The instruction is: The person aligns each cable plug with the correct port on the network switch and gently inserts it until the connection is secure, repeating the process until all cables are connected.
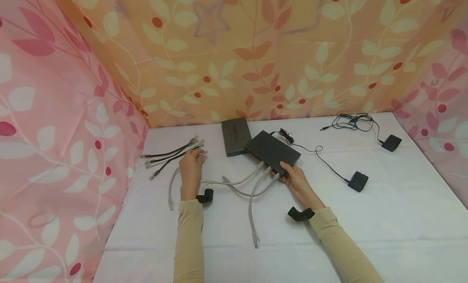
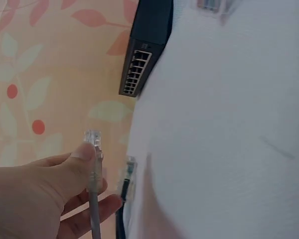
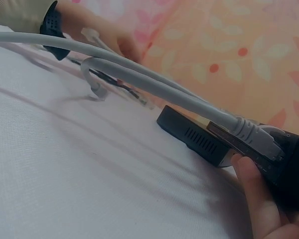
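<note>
Nearest, three grey cables were left trailing from a black switch, their plugs seated along its near edge. The switch was gripped at a near corner by the right hand — thumb on top, fingers beneath — and was held raised above the white table. Another grey cable was pinched at its clear plug by the left hand. Beside that hand, short black cables were loosely grouped. A power adapter was connected by cord to the held switch. Beyond, a second switch and a second adapter were set before a floral backdrop.
</note>
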`<state>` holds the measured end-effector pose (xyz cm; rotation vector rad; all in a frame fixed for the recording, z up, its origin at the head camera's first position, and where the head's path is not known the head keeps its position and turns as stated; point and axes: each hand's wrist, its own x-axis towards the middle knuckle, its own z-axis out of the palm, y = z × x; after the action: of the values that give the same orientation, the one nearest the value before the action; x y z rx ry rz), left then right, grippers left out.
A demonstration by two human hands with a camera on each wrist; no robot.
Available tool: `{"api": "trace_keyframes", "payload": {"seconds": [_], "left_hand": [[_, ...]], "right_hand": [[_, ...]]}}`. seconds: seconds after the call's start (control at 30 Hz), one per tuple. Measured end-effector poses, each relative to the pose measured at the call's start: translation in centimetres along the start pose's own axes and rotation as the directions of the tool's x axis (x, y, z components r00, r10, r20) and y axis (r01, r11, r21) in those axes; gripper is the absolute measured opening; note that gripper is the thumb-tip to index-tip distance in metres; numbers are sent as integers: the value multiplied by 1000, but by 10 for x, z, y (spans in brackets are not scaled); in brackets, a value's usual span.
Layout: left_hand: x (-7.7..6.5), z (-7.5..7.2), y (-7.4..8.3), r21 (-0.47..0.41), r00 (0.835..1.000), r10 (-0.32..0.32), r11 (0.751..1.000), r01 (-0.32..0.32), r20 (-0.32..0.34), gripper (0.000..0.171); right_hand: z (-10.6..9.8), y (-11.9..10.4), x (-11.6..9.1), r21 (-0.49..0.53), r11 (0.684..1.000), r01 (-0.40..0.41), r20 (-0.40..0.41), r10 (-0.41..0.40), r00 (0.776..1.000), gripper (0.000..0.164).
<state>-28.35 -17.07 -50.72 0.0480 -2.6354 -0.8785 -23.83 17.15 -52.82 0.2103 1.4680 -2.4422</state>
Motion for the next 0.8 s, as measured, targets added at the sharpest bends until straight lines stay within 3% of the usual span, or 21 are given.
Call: {"api": "trace_keyframes", "payload": {"seconds": [0.23, 0.6, 0.8], "left_hand": [[4, -16, 8, 10, 1000, 25, 1000, -25, 8, 25], [5, -38, 23, -44, 995, 83, 995, -85, -56, 25], [4, -44, 41, -61, 995, 96, 994, -95, 9, 26]], "right_hand": [[0, 0, 0, 15, 1000, 2, 9, -2, 1000, 58], [0, -1, 1, 27, 1000, 2, 13, -3, 1000, 58], [0, 0, 1, 31, 1000, 2, 9, -3, 1000, 57]]}}
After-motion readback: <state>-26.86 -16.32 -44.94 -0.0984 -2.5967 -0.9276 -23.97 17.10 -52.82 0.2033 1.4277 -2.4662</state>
